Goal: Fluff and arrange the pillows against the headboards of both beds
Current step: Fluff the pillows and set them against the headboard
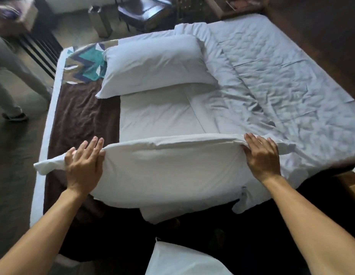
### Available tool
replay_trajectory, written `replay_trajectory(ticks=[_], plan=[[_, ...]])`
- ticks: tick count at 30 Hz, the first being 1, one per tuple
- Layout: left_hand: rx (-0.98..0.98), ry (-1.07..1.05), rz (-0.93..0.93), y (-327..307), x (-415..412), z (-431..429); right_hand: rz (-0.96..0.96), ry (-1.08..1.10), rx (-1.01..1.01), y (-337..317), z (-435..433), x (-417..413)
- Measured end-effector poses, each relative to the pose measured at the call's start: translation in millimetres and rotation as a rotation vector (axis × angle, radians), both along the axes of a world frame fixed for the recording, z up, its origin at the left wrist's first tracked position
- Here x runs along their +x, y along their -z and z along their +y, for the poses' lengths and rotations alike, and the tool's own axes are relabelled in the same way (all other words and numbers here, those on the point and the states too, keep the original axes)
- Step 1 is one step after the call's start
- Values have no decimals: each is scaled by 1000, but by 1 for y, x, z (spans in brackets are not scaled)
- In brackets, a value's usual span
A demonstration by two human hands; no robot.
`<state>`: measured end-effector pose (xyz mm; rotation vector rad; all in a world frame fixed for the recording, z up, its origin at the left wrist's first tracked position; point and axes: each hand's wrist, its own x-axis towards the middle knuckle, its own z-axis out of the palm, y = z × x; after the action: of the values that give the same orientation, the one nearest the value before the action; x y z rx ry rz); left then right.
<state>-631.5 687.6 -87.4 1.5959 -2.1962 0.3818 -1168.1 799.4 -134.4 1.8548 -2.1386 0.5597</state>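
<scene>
Near pillow (168, 175): white, lies at the near edge of the bed, long side across your view, its lower edge hanging over into the dark gap below.
Your left hand (84, 167): flat on the pillow's left end, fingers spread and extended, palm pressing down. Nothing clenched, no grasp.
Your right hand (262, 157): flat on the pillow's right end, fingers spread, also pressing. The fabric bunches slightly under the fingertips, but the hand is not closed on it.
Far pillow (156, 64): white, plump, lies farther up the bed, apart from the near one, tilted a little; its left corner overlaps the bed runner.
Third pillow (184, 261): white corner at the bottom edge of your view, below the dark gap, well apart from both hands.
White sheet (272, 80): wrinkled, covers the right part of the mattress, with its edge folded back beside the far pillow.
Bed runner (81, 108): brown, with a teal, navy and white patterned section at its far end, along the bed's left side.
Headboard (321, 26): dark wood, along the right.
Other person (9, 80): legs in grey trousers, standing on the floor at left.
Chair (144, 12): dark, beyond the bed.
</scene>
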Motion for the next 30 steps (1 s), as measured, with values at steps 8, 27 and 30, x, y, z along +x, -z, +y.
replay_trajectory(ticks=[8, 27, 30], plan=[[-177, 50, 43, -49, -82, -12, -2, 30, -108, -30, -1, -72], [-215, 303, 115, -78, -274, -211, 64, 208, -194, -56, -29, -201], [-216, 358, 140, -86, -312, -235, 90, 251, -222, -65, -35, -231]])
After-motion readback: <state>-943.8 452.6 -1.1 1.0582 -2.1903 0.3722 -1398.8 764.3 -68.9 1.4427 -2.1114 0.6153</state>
